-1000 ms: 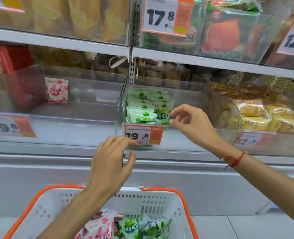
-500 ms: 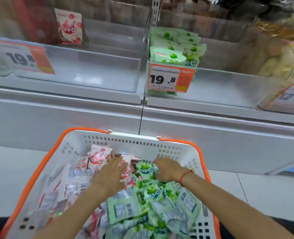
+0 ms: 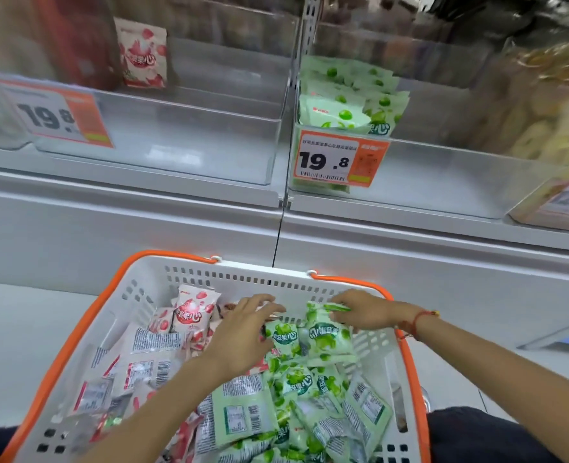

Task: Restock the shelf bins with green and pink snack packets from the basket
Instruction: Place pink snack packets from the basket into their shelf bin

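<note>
Two hands are down in the basket [image 3: 189, 272], which sits at six o'clock just below the shelf, presumably so packets travel a short way up to the bins. The right hand [image 3: 364, 310], at about four o'clock from frame centre, pinches the top edge of a green packet [image 3: 329, 339] near the far wall; gripping it by the edge likely lets it slide upright into a row. The left hand [image 3: 243, 332], at six o'clock, rests with fingers spread and relaxed over the seam where pink packets [image 3: 189, 312] meet green ones, holding nothing I can make out.

Green stock stands in a front-facing row in the right bin [image 3: 443, 175] at one o'clock, behind its price tag [image 3: 339, 160]. The left bin [image 3: 189, 138], at eleven o'clock, holds one pink packet [image 3: 141, 55] leaning at its back. My judgement: restocking is early, pink needing most.
</note>
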Demonstrator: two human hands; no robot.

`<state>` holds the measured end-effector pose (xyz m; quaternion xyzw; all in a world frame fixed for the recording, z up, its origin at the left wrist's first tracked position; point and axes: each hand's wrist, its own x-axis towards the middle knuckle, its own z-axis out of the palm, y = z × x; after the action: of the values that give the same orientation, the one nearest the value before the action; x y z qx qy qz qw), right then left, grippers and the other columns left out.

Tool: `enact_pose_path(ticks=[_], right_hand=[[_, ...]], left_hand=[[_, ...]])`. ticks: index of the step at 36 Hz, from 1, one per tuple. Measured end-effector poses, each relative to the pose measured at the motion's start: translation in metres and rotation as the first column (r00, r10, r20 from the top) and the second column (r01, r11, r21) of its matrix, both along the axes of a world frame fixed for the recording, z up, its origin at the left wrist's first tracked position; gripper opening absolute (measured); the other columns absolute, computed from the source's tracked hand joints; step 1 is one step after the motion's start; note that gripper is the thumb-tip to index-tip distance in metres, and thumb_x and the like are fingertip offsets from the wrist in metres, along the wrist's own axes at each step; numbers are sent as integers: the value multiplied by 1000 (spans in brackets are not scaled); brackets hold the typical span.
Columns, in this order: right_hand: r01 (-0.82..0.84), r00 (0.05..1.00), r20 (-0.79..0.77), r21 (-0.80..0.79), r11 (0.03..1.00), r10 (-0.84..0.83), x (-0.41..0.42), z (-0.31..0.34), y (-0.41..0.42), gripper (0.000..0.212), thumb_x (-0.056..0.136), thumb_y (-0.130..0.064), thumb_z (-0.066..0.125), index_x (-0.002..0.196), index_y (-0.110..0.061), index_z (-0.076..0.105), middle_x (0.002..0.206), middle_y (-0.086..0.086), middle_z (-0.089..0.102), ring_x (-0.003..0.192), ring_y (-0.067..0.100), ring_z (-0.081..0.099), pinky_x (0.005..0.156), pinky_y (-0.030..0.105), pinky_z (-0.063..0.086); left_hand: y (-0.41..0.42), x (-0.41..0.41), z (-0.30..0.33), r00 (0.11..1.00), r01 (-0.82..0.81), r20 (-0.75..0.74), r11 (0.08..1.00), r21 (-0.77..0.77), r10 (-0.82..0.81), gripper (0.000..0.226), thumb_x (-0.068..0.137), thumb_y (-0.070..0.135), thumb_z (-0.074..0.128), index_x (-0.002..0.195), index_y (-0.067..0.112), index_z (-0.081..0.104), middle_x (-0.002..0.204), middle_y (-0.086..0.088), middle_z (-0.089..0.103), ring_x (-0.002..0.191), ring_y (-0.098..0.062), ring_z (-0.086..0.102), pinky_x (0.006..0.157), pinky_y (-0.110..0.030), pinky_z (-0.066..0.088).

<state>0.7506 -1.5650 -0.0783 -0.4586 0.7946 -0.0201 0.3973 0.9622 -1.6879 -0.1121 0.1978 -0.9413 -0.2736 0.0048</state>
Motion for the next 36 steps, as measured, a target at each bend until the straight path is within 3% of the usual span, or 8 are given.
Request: enact_pose_path(ticks=[3, 6, 16, 19, 21, 24, 31, 36], right_hand=[[181, 951, 259, -18, 983, -170, -3, 38, 3, 37, 100, -26, 46, 114, 6, 57, 86, 9, 60, 75, 11, 60, 68, 18, 55], [287, 873, 422, -42, 957, -243, -1, 69, 5, 25, 100, -24, 47, 103, -6, 63, 89, 4, 65, 76, 12, 62, 68, 17, 55], [475, 677, 674, -92, 875, -296, -7, 167, 2, 15, 95, -14, 54, 104, -5, 62, 88, 2, 71, 72, 8, 68, 66, 19, 57], [670, 483, 836, -162, 724, -261, -4, 189, 0, 15, 90, -4, 57, 104, -4, 62, 96, 9, 71, 79, 14, 70, 74, 24, 59], [776, 371, 909, -192, 600, -189, 1, 196, -3, 25, 86, -1, 59, 111, -2, 62, 103, 11, 70, 83, 16, 70, 78, 26, 58], [858, 258, 963, -190, 478, -81, 10, 197, -9, 41, 86, 0, 60, 126, 1, 55, 115, 12, 67, 94, 19, 67, 82, 26, 57], [721, 629, 772, -534, 442, -94, 6, 208, -13, 29, 82, -5, 69, 106, 0, 55, 110, 17, 69, 97, 22, 69, 78, 26, 57], [612, 760, 628, -605, 509, -167, -20, 226, -7, 25, 75, -3, 75, 84, -9, 53, 103, 13, 72, 97, 16, 70, 77, 22, 56]], left_hand=[[11, -10, 20, 990, 72, -126, 995, 68, -63, 82, 83, 15, 67, 145, 40, 20, 148, 17, 19, 130, -3, 30, 99, -17, 30], [21, -18, 44, 962, 81, -262, 997, -3, -79, 87, 79, 33, 73, 143, 43, 15, 143, 21, 15, 121, 3, 30, 90, -13, 29], [22, -38, 107, 697, -102, -717, 988, -119, -14, 38, 80, 37, 67, 116, 36, 53, 129, 19, 50, 120, 0, 43, 96, -21, 37], [25, -42, 137, 560, -167, -727, 913, 372, 398, 33, 91, 18, 62, 117, 35, 51, 125, 13, 53, 116, -4, 51, 89, -14, 41], [29, -46, 156, 521, -30, -518, 621, 783, 678, 20, 98, 22, 50, 118, 27, 50, 119, 3, 61, 103, -9, 61, 75, -17, 49], [31, -52, 178, 586, 124, -384, 389, 913, 714, 28, 95, 41, 41, 106, 23, 60, 101, 0, 73, 88, -9, 69, 67, -24, 55], [23, -71, 207, 501, 20, -515, 586, 810, 696, 17, 91, 20, 61, 106, 13, 61, 89, 1, 74, 78, -5, 71, 67, -15, 55], [-1, -82, 234, 580, -7, -600, 740, 672, 551, 9, 89, 20, 65, 97, 15, 63, 82, 2, 75, 74, -9, 70, 68, -24, 58]])
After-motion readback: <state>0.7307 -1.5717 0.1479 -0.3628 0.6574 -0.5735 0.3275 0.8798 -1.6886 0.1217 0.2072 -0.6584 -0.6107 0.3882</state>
